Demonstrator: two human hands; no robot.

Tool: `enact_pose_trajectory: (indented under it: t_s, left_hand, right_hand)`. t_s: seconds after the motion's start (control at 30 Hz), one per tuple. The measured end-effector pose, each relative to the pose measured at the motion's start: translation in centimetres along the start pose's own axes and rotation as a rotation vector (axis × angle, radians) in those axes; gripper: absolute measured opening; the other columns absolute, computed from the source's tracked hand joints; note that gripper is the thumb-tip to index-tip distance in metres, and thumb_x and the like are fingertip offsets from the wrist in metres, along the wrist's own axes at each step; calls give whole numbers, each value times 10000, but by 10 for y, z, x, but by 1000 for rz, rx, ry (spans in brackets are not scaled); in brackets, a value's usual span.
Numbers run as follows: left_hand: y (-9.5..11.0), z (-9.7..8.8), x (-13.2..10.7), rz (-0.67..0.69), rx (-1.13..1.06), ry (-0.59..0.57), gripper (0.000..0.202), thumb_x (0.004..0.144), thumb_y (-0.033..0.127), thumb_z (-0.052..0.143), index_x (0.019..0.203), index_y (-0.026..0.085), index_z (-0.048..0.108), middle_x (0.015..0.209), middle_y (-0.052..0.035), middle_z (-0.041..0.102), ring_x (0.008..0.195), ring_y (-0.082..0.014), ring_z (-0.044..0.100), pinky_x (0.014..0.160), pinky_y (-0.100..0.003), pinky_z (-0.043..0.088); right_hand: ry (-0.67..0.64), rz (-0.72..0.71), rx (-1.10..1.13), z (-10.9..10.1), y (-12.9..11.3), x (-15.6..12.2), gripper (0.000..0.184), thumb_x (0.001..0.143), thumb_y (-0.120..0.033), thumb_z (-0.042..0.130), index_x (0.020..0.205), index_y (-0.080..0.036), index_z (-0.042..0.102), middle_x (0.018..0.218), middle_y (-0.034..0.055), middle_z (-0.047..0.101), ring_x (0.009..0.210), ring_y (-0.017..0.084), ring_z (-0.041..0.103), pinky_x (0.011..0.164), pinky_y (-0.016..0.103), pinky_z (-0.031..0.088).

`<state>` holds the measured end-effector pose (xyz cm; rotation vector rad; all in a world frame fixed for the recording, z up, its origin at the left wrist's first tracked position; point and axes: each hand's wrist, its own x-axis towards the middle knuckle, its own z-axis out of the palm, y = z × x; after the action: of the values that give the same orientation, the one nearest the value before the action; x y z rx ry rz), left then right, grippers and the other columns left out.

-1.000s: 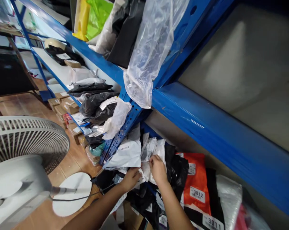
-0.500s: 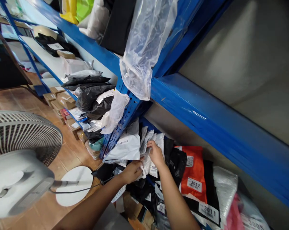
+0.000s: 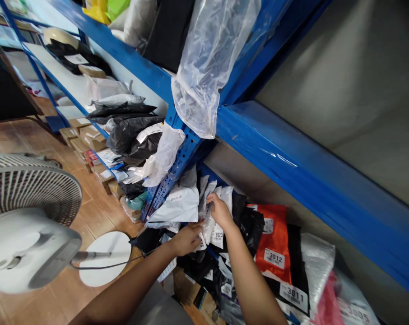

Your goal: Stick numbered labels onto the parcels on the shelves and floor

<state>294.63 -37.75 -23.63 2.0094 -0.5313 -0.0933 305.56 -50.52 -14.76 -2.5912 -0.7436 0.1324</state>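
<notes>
Several slim white plastic mailing bags stand on edge in a row on the low shelf. One white mailing bag (image 3: 217, 234) carries a label reading 3023. My right hand (image 3: 220, 212) has its bent fingers closed at the upper part of a slim white mailing bag just left of that one. Lower and to the left, my left hand (image 3: 187, 239) pinches the lower part of a slim mailing bag near a sideways label (image 3: 202, 242); its fingertips are partly hidden. Beside both hands leans a wider white mailing bag (image 3: 179, 205).
An orange mailing bag (image 3: 274, 239) labelled 3012 and a black bag labelled 3011 stand to the right. A blue shelf beam (image 3: 292, 171) crosses above. Clear plastic (image 3: 207, 76) hangs from the upper shelf. A standing fan (image 3: 31, 225) is at the left.
Both hands stay at the slim bags; my right fingers have shifted slightly left. The view has moved a little, and the fan sits further left.
</notes>
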Motion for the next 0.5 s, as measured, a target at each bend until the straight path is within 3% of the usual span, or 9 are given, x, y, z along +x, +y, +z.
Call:
enact_pose_trajectory:
  t_s: [0.37,0.5]
  left_hand:
    - [3,-2,-1,-3,-11,-7,217,798,125,473,994,106,565,1434,-212,387,1342,-269,357,1113,-405,302]
    - [-5,0,-1,-30,-251,41,155,756,139,535,890,129,612,1432,-179,411,1338,-283,360,1116,-403,272]
  right_hand:
    - [11,11,41,1,0,0,464,632,65,317,974,-204,478,882,26,667,874,169,629,831,293,442]
    - [28,14,71,2,1,0,393,673,22,350,962,-208,482,867,24,660,857,164,629,830,296,448]
